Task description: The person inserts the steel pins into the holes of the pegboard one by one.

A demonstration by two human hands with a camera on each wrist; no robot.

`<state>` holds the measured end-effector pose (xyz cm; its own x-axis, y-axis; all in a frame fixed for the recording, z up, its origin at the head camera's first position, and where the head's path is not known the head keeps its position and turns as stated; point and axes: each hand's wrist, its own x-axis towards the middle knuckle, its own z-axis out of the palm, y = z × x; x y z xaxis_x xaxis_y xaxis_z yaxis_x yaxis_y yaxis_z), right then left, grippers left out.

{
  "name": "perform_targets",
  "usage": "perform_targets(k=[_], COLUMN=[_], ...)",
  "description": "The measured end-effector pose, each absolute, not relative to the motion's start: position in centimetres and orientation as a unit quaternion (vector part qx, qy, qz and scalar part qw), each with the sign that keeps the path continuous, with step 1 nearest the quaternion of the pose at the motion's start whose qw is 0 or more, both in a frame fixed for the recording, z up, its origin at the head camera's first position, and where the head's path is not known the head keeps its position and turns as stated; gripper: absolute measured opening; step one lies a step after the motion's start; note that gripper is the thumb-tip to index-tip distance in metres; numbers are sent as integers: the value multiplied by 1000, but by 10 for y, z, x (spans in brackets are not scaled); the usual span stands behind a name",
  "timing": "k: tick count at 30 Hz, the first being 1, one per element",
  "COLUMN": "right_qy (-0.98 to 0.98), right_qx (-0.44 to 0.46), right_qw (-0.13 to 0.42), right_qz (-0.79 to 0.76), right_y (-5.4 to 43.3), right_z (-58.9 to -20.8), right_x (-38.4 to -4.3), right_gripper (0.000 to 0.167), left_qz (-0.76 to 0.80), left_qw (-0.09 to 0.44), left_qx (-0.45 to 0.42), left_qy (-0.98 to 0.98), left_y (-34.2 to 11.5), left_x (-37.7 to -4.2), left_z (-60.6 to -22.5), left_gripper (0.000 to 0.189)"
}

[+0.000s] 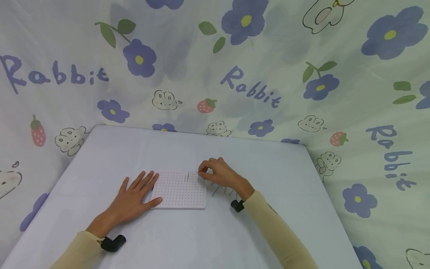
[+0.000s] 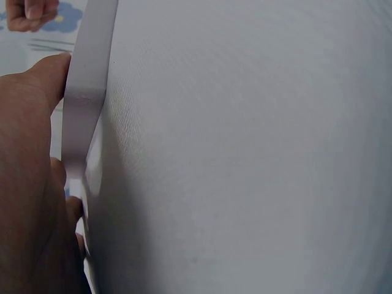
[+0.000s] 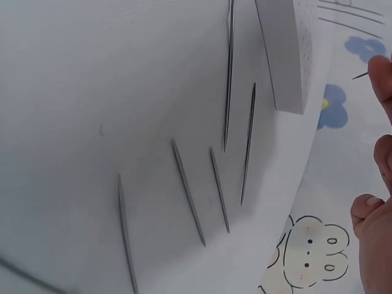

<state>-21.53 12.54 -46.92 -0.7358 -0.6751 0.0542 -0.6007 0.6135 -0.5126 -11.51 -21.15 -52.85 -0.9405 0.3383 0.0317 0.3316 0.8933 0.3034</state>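
Observation:
A white pegboard [image 1: 178,196] with rows of small holes lies on the table. Several thin dark needles [image 1: 188,176] stand upright in it near its far right part. My left hand [image 1: 131,201] is spread flat at the board's left side, thumb on its near left corner and fingers along the edge. Over the far right corner, my right hand [image 1: 220,175] pinches a needle [image 3: 360,76] between thumb and index finger, its tip poking out past them. The other right fingers are loosely bent.
Several loose metal needles [image 3: 248,144], pointed and of differing lengths, lie on the white table [image 1: 151,239] to the right of the board, partly below my right wrist. A patterned cloth [image 1: 188,74] with flowers and rabbits hangs behind and beside the table.

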Motion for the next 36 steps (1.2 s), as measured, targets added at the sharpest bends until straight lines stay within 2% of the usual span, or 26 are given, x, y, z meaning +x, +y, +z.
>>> perform_targets(k=[36], right_qy=[886], right_qx=[-354], right_qw=[109], right_qz=[-278], right_y=[102], right_z=[-472], right_x=[-223], right_gripper=[4], left_qz=[157], left_qw=[1], left_qx=[175], left_qy=[972], left_y=[-213], left_x=[-115], left_z=[-527], left_gripper=[92])
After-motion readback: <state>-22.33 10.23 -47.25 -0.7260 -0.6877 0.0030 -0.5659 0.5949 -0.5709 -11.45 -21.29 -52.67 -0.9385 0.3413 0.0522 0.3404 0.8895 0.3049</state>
